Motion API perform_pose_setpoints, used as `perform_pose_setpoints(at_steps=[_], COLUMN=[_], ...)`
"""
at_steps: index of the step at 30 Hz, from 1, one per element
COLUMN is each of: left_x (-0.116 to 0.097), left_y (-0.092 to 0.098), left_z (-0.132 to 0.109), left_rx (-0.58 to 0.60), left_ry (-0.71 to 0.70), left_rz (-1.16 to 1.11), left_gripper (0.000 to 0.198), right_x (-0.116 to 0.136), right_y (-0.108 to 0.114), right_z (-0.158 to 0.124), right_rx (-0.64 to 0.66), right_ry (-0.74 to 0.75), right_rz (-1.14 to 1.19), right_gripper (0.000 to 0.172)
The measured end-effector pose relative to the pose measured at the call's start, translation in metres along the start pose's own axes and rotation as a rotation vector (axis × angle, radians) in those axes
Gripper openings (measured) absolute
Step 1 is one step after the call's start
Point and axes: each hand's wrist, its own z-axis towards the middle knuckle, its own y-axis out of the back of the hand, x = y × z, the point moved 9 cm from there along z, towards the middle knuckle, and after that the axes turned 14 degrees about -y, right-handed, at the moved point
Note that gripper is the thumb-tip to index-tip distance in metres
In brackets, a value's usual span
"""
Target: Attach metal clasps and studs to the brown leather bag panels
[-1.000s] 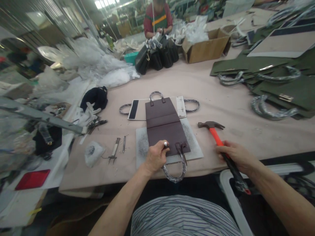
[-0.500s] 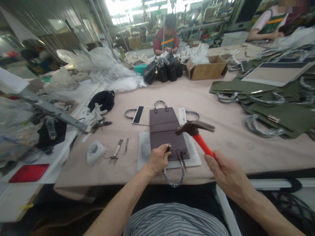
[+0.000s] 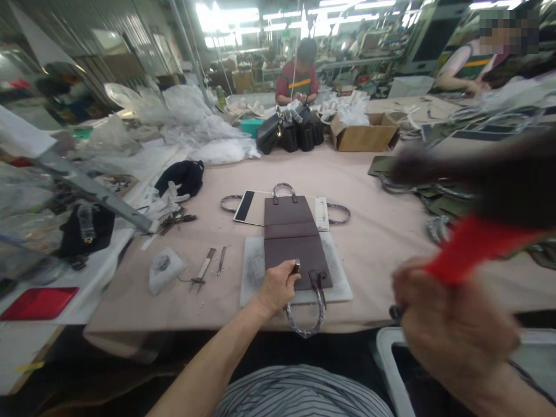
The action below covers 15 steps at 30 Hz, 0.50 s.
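Observation:
My left hand (image 3: 277, 286) is closed around a short metal punch (image 3: 297, 265), held upright on the lower half of a dark brown leather bag panel (image 3: 292, 215). Its lower end is hidden by my fingers. Under the panel lies a pale stone slab (image 3: 251, 277). A plastic-wrapped handle (image 3: 306, 333) hangs over the table's front edge from the panel. On the right, my right hand (image 3: 456, 324) grips the red handle of a claw hammer (image 3: 473, 246), raised close to the camera and blurred, well apart from the punch.
A beige panel (image 3: 252, 208) with wrapped handles lies beneath the brown one. To the left are a caliper-like tool (image 3: 203, 269), a thin metal rod (image 3: 221, 261) and a white bag (image 3: 165, 270). Black bags (image 3: 289, 133) and a cardboard box (image 3: 364, 136) stand behind. A co-worker (image 3: 299, 78) sits opposite.
My right hand has swung the hammer up and to the right, away from the panel and nearer the camera. My left hand stays with the punch on the panel.

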Motion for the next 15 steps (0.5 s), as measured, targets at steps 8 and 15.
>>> perform_pose_setpoints(at_steps=[8,15], left_x=[0.001,-0.005], left_y=[0.003,0.01], left_z=[-0.004,-0.003], left_rx=[-0.014,-0.039], left_ry=[0.018,0.02], left_rz=[-0.013,-0.084], left_gripper=[0.015,0.01], right_x=[-0.025,-0.148], right_y=[-0.072,-0.13], right_z=[-0.006,-0.02], right_rx=[0.518,0.667], right_ry=[-0.111,-0.619], right_rz=[-0.034,-0.046], right_gripper=[0.036,0.034])
